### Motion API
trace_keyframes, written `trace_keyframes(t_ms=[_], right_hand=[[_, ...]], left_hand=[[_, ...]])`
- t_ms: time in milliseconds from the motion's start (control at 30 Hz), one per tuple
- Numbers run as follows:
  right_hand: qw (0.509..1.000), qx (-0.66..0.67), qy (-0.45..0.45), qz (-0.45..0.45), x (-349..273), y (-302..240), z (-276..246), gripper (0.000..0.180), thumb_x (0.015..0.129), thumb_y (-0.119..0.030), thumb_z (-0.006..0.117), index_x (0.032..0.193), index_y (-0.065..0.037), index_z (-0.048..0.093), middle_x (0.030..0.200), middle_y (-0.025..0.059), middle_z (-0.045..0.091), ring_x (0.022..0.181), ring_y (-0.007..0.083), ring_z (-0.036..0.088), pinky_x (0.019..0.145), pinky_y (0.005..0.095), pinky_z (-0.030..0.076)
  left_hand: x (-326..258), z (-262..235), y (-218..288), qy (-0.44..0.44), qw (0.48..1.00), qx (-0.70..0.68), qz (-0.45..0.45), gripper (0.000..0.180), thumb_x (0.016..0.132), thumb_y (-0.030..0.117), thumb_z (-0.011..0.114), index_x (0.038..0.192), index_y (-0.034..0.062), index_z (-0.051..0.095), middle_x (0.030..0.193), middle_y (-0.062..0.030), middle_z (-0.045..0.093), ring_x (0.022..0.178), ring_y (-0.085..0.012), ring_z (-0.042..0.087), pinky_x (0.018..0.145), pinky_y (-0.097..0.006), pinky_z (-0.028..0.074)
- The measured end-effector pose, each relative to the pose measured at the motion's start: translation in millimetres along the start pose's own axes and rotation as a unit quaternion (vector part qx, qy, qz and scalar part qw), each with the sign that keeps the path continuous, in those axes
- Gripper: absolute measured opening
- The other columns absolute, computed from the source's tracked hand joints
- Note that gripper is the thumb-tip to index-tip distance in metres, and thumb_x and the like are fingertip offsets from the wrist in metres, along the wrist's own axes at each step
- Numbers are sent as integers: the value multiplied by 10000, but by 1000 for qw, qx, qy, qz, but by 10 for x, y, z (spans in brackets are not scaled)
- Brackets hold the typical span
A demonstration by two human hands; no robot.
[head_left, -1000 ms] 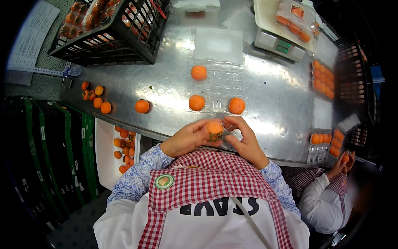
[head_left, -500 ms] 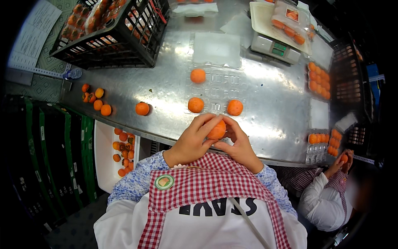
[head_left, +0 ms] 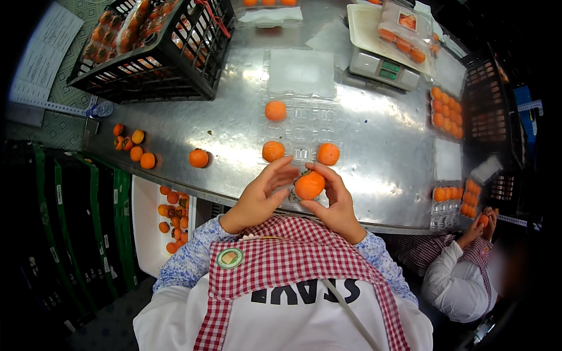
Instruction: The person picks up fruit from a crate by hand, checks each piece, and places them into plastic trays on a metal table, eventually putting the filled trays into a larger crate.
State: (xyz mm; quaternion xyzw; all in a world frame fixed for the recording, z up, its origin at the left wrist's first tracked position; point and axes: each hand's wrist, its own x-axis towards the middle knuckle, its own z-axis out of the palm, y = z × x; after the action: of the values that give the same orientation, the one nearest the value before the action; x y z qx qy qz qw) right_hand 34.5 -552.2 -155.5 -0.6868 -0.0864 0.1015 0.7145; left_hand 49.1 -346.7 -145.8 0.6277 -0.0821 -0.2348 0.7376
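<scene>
An orange persimmon point(head_left: 309, 185) is gripped between the thumb and fingers of my right hand point(head_left: 335, 205), above the table's near edge. To its left, my left hand point(head_left: 261, 195) has its fingers apart and holds nothing. Just beyond my hands lies an open clear plastic tray point(head_left: 310, 126) with moulded hollows. Three persimmons sit in it: one at the near left point(head_left: 273, 151), one at the near right point(head_left: 328, 154) and one at the far left point(head_left: 275, 111). A single persimmon point(head_left: 198, 158) rests on the metal to the left.
Several loose persimmons point(head_left: 137, 153) lie at the table's left end, above a white bin point(head_left: 146, 234) of more. A black crate point(head_left: 205, 76) of packed fruit stands back left; a scale point(head_left: 383, 70) stands back right. At the right, a co-worker's hands point(head_left: 486, 225) hold a persimmon.
My left hand has let go of the persimmon and drawn away to the left, its fingers opening. The persimmon stays in my right hand, now turned.
</scene>
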Motion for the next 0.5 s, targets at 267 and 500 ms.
trace_keyframes(t_ms=[267, 500], right_hand=[[983, -172, -9, -61, 57, -62, -53, 689, 740, -65, 772, 1355, -61, 462, 1371, 130, 498, 1284, 293, 460, 1070, 384, 372], [969, -207, 18, -131, 73, -53, -56, 756, 711, -117, 811, 1365, -69, 437, 1382, 156, 476, 1271, 336, 448, 1056, 423, 378]], left_hand=[[173, -5, -19, -83, 956, -259, -109, 614, 974, 244, 557, 1472, 40, 261, 1430, -160, 381, 1320, -245, 413, 1076, -363, 391], [236, 10, -146, -86, 975, -194, -67, 664, 926, 258, 631, 1456, 29, 303, 1433, -119, 378, 1339, -217, 376, 1096, -348, 358]])
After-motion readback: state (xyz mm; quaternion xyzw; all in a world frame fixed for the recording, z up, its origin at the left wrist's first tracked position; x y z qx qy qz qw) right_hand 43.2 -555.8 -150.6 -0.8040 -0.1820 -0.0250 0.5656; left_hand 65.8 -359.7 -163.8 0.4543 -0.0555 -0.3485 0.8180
